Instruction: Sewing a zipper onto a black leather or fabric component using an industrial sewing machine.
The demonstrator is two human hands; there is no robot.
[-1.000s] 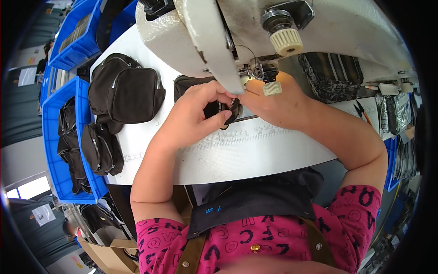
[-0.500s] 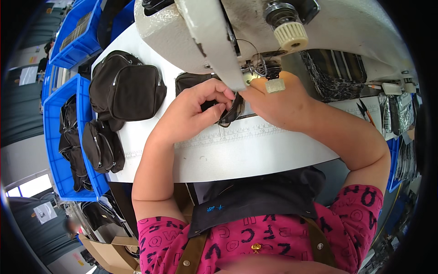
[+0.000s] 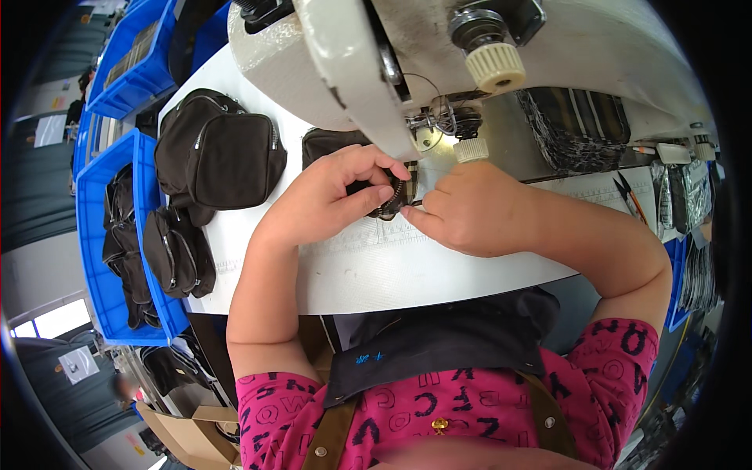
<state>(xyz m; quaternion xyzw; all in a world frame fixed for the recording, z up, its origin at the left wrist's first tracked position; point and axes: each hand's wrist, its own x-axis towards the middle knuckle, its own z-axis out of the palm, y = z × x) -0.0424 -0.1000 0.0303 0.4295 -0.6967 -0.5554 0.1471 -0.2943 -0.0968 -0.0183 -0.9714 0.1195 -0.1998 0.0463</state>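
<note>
My left hand (image 3: 325,192) pinches a small black fabric pouch (image 3: 386,210) with a curved metal zipper, its thumb and forefinger closed at the zipper. Its darker body (image 3: 333,142) lies behind that hand, partly hidden. Against the pouch's right edge is my right hand (image 3: 478,210), fingers curled and one fingertip at the cloth; its grip is partly hidden. A checked lining shows at the edge. Just beyond both hands stands the sewing machine (image 3: 352,70), with its presser area (image 3: 427,139) lit.
Finished-looking black bags (image 3: 235,160) lie on the white table (image 3: 352,282) at left. Beside them, a blue bin (image 3: 90,258) holds more black bags. Checked fabric pieces (image 3: 576,129) are stacked behind my right forearm, near orange-handled snips (image 3: 631,193).
My right hand has drawn back from under the needle area toward me, down to the pouch's near right edge. My left hand keeps hold of the pouch nearly in place.
</note>
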